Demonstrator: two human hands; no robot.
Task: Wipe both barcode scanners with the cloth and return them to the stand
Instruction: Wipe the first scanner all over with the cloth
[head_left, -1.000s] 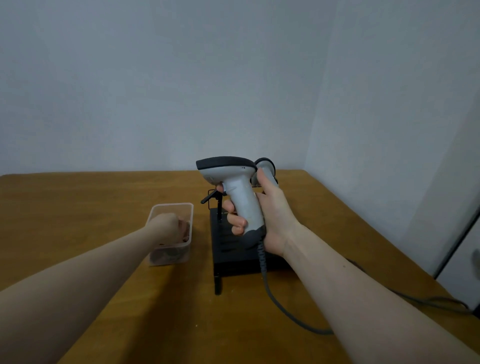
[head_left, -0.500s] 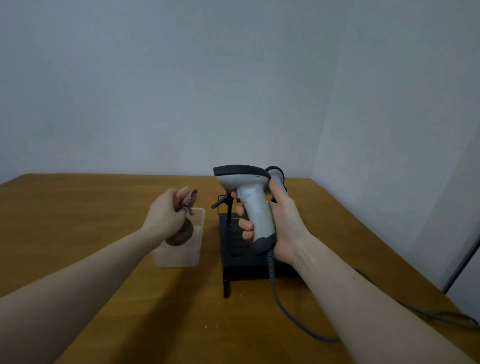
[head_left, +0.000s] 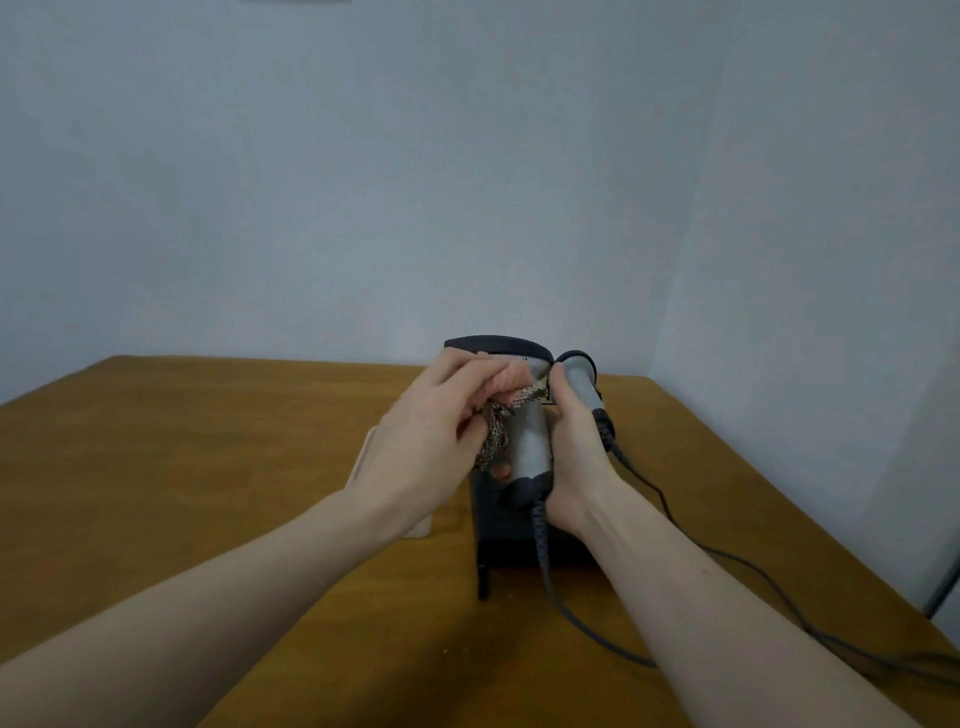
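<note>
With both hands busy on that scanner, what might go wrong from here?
1. The held scanner trails a cable down past the black stand; a tug while wiping might drag or tip the stand.
2. The second scanner sits just beside the right hand; a stray knuckle could knock it.
3. The left hand only pinches the small cloth; it may slip free.

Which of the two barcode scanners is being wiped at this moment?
The nearer scanner, gripped by the right hand, with the left hand pressing the cloth against it. The second scanner sits behind, untouched.
</note>
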